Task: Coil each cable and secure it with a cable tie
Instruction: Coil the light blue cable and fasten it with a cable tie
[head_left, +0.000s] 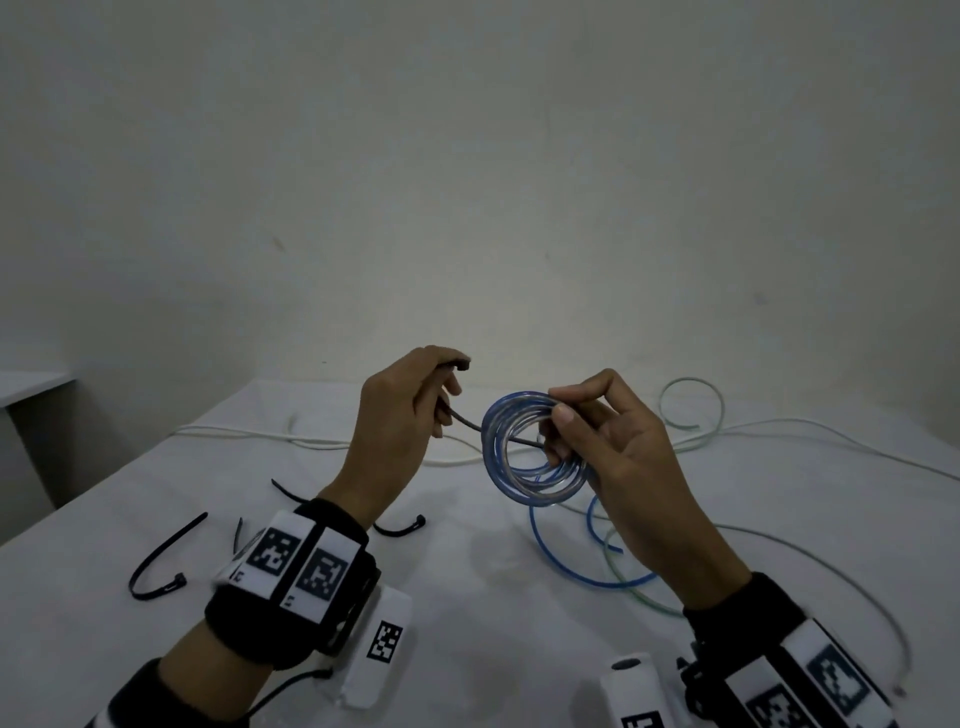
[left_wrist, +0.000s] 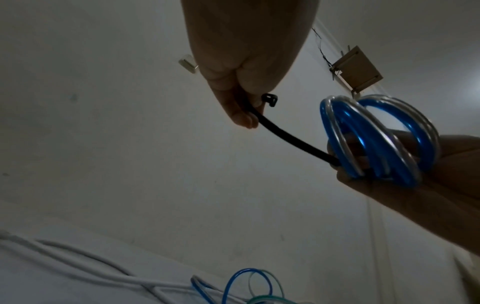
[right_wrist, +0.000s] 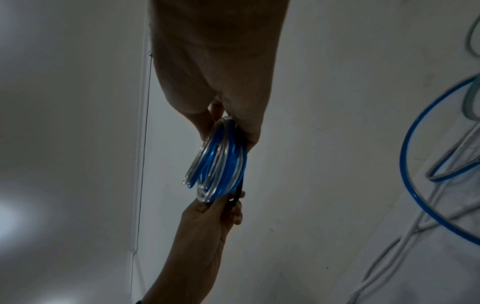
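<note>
Both hands up off the table, close together, not touching each other.

Right hand: fingers and thumb curled round the blue-and-clear coil, pinching it on its right side. Coil hangs upright in the air between the two hands, several loops stacked (a bit splayed in the left wrist view, loops fanning apart at the top). A loose blue tail trails below it onto the table.

Left hand: fingers curled round a black cable tie, head end poking out past the fingertips at the top. The tie's strap runs from that hand down and right to the coil and passes in among the loops near the right thumb. Cannot tell whether it goes all the way around the bundle. Tie is not closed: head is free in the left hand.

On the table: spare black cable ties near the left wrist, a white cable running across behind the hands, a pale green cable looped at the far right.
</note>
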